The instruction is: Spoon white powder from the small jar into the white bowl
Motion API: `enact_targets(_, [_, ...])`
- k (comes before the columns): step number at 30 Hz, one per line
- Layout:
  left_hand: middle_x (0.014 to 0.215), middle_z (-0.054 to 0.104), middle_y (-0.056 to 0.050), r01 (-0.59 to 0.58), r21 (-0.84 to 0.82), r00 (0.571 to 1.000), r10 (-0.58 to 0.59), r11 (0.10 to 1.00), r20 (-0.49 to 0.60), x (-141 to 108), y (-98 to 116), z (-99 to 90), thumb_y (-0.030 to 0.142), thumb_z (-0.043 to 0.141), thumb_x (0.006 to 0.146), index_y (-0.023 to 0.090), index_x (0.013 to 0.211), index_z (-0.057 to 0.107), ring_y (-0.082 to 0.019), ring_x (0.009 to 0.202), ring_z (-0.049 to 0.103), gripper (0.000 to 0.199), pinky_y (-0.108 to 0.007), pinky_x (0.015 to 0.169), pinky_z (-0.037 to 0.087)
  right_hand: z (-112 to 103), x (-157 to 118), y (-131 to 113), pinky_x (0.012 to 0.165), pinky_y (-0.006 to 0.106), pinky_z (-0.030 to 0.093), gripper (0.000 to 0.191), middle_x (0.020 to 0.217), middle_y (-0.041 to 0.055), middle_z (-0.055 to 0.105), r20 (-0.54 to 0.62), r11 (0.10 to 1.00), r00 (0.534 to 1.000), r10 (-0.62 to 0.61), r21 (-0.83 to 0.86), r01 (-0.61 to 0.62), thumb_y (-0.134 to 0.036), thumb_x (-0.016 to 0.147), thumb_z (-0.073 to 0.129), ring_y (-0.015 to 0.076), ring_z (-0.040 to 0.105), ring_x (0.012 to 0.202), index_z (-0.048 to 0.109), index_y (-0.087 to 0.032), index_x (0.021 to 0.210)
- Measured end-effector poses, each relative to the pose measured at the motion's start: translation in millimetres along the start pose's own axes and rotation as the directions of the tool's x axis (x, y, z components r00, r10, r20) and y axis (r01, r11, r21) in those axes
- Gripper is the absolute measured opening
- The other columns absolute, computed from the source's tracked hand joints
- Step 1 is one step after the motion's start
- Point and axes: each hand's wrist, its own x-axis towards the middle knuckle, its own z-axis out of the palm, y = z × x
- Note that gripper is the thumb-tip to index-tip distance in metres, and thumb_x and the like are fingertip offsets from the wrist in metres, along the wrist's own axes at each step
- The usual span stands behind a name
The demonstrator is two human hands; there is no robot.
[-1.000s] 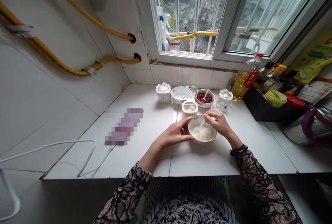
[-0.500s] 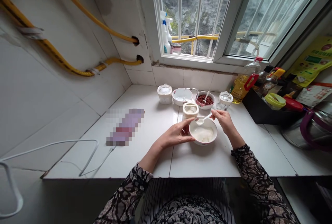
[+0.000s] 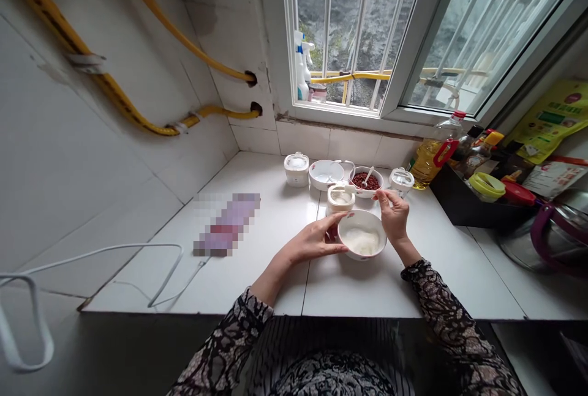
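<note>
My left hand (image 3: pixel 319 238) grips the left side of a white bowl (image 3: pixel 364 255), thumb near the front and fingers around the back. White powder or fine grains (image 3: pixel 362 239) lie in the bowl. My right hand (image 3: pixel 393 212) is closed in a pinch on the handle of a small white spoon (image 3: pixel 351 189). The spoon's head is above the right side of an open cream container (image 3: pixel 340 203) just behind the bowl; what it carries is too small to tell. Further back stand a bowl of red beans (image 3: pixel 366 182) with a spoon in it and a white bowl (image 3: pixel 326 177).
A lidded white jar (image 3: pixel 296 171) and a clear-lidded jar (image 3: pixel 401 181) flank the back bowls. An oil bottle (image 3: pixel 432 154), a black box of seasonings (image 3: pixel 463 203) and a metal pot (image 3: pixel 537 237) stand right. A blurred purple object (image 3: pixel 228 224) with a white cable (image 3: pixel 177 267) lies left.
My right hand has lifted the spoon from over the front bowl to the cream container behind it. My left hand still holds the bowl. The camera view has shifted slightly.
</note>
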Motion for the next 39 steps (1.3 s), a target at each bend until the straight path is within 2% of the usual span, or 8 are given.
enact_targets(3, [0.096,0.062,-0.003,-0.008,0.007,1.000,0.008,1.000,-0.011,0.2,-1.4,0.2,0.049,0.074,0.083,0.026,0.146,0.045,-0.018,0.079,0.057,0.073,-0.033,0.072,0.052,-3.2,-1.0,-0.4,0.082,0.041,0.050,0.039,0.075,0.0065,0.075,0.087,0.959,0.973,-0.214,-0.171,0.227,-0.048,0.095,0.056,0.0242,0.068,0.077,0.072,-0.022,0.072])
enact_targets(6, [0.098,0.062,-0.004,-0.007,0.006,1.000,0.007,1.000,-0.005,0.0,-1.9,0.1,0.049,0.075,0.083,0.027,0.146,0.045,-0.018,0.080,0.058,0.072,-0.034,0.073,0.053,-4.8,-1.8,-1.3,0.083,0.041,0.049,0.037,0.076,0.0066,0.076,0.091,0.941,0.961,-0.261,-0.200,0.274,-0.045,0.097,0.054,0.0241,0.068,0.078,0.072,-0.022,0.075])
enact_targets(13, [0.108,0.065,-0.006,0.001,0.014,1.000,-0.001,1.000,-0.013,-0.9,-3.5,0.2,0.049,0.075,0.083,0.027,0.148,0.043,-0.020,0.085,0.060,0.076,-0.037,0.077,0.054,-15.7,-2.5,-8.6,0.067,0.032,0.048,0.040,0.064,0.0018,0.067,0.045,1.000,0.999,0.023,-0.004,-0.023,-0.048,0.094,0.056,0.0184,0.061,0.063,0.062,-0.021,0.064])
enact_targets(16, [0.108,0.065,-0.007,0.003,0.019,1.000,-0.003,1.000,-0.015,-1.1,-6.2,0.5,0.050,0.075,0.082,0.026,0.148,0.043,-0.021,0.087,0.061,0.077,-0.037,0.078,0.054,-21.6,-2.3,-11.1,0.061,0.030,0.045,0.042,0.057,0.0000,0.060,0.173,0.998,0.983,0.053,0.018,-0.057,-0.045,0.094,0.055,0.0161,0.056,0.057,0.057,-0.021,0.059])
enact_targets(21, [0.098,0.065,-0.004,-0.015,0.003,1.000,0.015,1.000,-0.012,-1.8,-7.6,0.7,0.050,0.074,0.084,0.026,0.149,0.041,-0.020,0.083,0.061,0.076,-0.036,0.076,0.054,-16.7,-8.3,-16.5,0.068,0.032,0.044,0.036,0.060,0.0018,0.062,0.489,0.991,0.867,-0.097,-0.037,0.132,-0.036,0.092,0.056,0.0169,0.056,0.062,0.059,-0.021,0.060])
enact_targets(24, [0.098,0.066,-0.004,-0.023,-0.017,1.000,0.023,1.000,-0.008,-1.9,-7.2,0.8,0.049,0.074,0.085,0.025,0.149,0.040,-0.020,0.083,0.061,0.076,-0.036,0.076,0.054,-12.2,-11.6,-19.4,0.074,0.034,0.044,0.038,0.055,0.0006,0.058,0.545,0.984,0.830,-0.120,-0.048,0.174,-0.036,0.093,0.054,0.0168,0.054,0.063,0.056,-0.021,0.057])
enact_targets(33, [0.099,0.065,-0.004,0.001,-0.009,1.000,-0.001,1.000,-0.005,-1.0,-8.5,1.0,0.049,0.075,0.083,0.025,0.147,0.043,-0.020,0.083,0.061,0.076,-0.035,0.074,0.054,-18.4,-3.5,-15.4,0.055,0.028,0.038,0.051,0.048,-0.0008,0.052,0.436,0.962,0.869,0.235,0.020,-0.271,-0.057,0.084,0.058,0.0122,0.045,0.049,0.051,-0.021,0.049])
enact_targets(39, [0.104,0.066,-0.005,0.004,-0.011,1.000,-0.004,1.000,-0.007,-1.2,-6.8,0.8,0.050,0.075,0.083,0.026,0.147,0.043,-0.020,0.084,0.061,0.076,-0.036,0.076,0.054,-17.6,0.7,-7.6,0.053,0.027,0.041,0.059,0.047,0.0001,0.054,0.409,0.920,0.858,0.310,0.097,-0.379,-0.070,0.075,0.064,0.0124,0.047,0.049,0.050,-0.021,0.046])
